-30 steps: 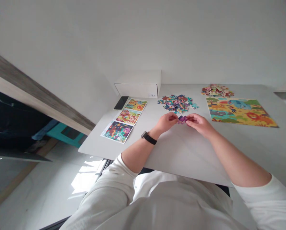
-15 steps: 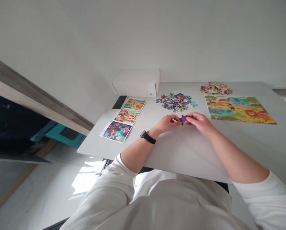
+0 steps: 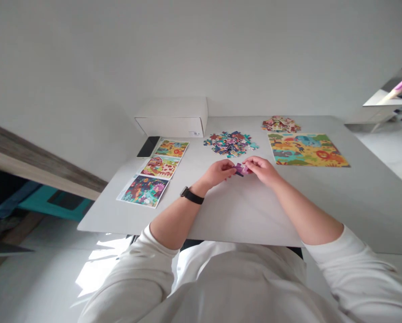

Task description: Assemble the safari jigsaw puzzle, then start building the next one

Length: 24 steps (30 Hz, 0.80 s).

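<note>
Left hand and right hand gripping purple puzzle pieces

Fingertips of both hands are pinching the pieces from opposite sides; their exact count is not showing clearly. They are sitting between the hands, on the near side of a loose pile of puzzle pieces. A flat animal picture is lying farther right on the table.

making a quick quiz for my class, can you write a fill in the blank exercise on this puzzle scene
The puzzle part between the left hand and right hand is mostly ____ in colour.
The dark phone lies beside a column of ____ (number) small pictures.
The watch is on the person's ____ wrist.
Missing words: purple; three; left
</note>
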Tool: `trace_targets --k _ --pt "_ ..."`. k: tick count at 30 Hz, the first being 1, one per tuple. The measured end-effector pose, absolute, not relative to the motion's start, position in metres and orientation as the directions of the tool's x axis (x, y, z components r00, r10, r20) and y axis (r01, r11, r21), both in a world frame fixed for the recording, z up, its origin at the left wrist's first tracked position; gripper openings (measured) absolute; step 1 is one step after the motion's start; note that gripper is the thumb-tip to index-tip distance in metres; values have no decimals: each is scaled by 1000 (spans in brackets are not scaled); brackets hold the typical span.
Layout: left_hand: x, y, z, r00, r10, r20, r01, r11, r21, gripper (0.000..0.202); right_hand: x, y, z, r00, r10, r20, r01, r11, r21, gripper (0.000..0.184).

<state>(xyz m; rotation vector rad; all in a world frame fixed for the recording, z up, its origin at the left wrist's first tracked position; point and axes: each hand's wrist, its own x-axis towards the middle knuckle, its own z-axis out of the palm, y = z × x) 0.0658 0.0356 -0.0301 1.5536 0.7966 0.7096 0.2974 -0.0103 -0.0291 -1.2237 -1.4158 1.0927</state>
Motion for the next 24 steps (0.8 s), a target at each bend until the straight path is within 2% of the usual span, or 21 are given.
trace_targets --k 10,16,24 --pt "65 36 -25 528 848 -54 59 26 998 39 301 -6 -35 -74 992 105 177 117 -977 42" --pt "64 36 -20 461 887 -33 84 -7 996 24 305 -4 -37 -79 994 79 189 92 -978 40" --pt "64 35 -20 477 877 -60 85 22 996 16 306 -6 -34 -90 994 67 231 86 -969 42"
